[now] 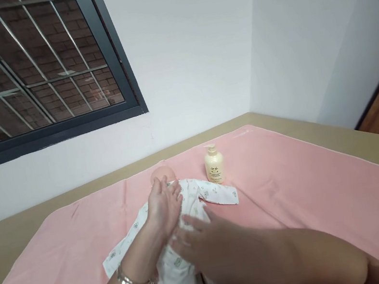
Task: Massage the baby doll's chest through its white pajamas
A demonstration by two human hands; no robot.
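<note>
This looks like a room in a home, arranged for baby care. A pink towel covers a beige mat in the corner of plain white walls. A barred window at far left faces a brick wall, and a cream pump bottle stands on the towel.

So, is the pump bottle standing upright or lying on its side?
Upright. The cream pump bottle stands on its base on the pink towel, pump head on top, beside the doll's sleeve.
</note>
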